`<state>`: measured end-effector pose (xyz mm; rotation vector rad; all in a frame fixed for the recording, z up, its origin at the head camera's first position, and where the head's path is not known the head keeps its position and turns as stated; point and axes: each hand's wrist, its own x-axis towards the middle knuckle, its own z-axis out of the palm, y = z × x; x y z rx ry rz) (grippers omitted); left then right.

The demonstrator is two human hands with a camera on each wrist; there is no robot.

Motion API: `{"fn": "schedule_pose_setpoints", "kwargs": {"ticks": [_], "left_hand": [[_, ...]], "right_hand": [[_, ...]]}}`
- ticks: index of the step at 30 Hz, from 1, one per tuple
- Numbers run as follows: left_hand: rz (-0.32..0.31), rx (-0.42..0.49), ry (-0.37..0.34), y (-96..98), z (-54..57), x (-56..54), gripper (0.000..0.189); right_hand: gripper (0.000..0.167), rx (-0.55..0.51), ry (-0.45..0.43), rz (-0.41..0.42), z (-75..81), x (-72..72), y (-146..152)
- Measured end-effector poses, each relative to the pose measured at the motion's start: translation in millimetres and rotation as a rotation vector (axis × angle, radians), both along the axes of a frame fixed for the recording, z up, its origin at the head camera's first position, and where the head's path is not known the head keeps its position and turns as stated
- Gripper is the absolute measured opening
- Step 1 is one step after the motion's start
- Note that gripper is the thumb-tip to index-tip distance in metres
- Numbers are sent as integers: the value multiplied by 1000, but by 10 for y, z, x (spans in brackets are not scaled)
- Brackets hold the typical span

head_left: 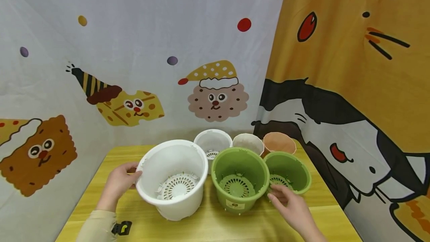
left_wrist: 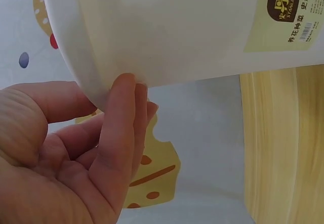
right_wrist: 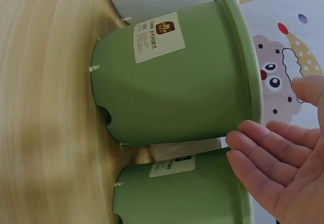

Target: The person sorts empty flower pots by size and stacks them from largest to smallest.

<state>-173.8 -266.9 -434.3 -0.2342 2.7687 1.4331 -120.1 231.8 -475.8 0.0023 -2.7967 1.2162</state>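
My left hand (head_left: 117, 184) pinches the rim of a large white plastic plant pot (head_left: 179, 206), thumb at the inner side and fingers against the outer wall. In the left wrist view the pot's wall carries a pale green label (left_wrist: 283, 19). Beside it, to the right, a green plant pot (head_left: 220, 197) stands upright with slots in its base and a label in front. My right hand (head_left: 290, 206) is by this pot's right rim, fingers loosely extended and fingertips right at the rim. A second green pot (head_left: 297, 169) stands behind that hand.
Behind these stand a smaller white pot (head_left: 211, 139), a cream pot (head_left: 248, 143) and an orange pot (head_left: 279, 143), close together along the back of the wooden table (head_left: 208, 232). Cartoon-printed cloth (head_left: 134, 40) hangs behind and to the sides.
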Motion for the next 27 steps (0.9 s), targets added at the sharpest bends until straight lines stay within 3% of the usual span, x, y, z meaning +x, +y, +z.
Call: {"fn": "schedule_pose_setpoints", "kwargs": {"ticks": [8,15,27], "left_hand": [[6,32,-5,8,8,16,42],[5,34,-4,8,6,25,43],[15,44,-13,3,-15,16,43]], "right_hand": [[40,-92,-83,-25,-98,-29,-29],[45,-350,-166,-63,-141,-45,-134],[47,-692,-213,-68,-234,-55,-207]]}}
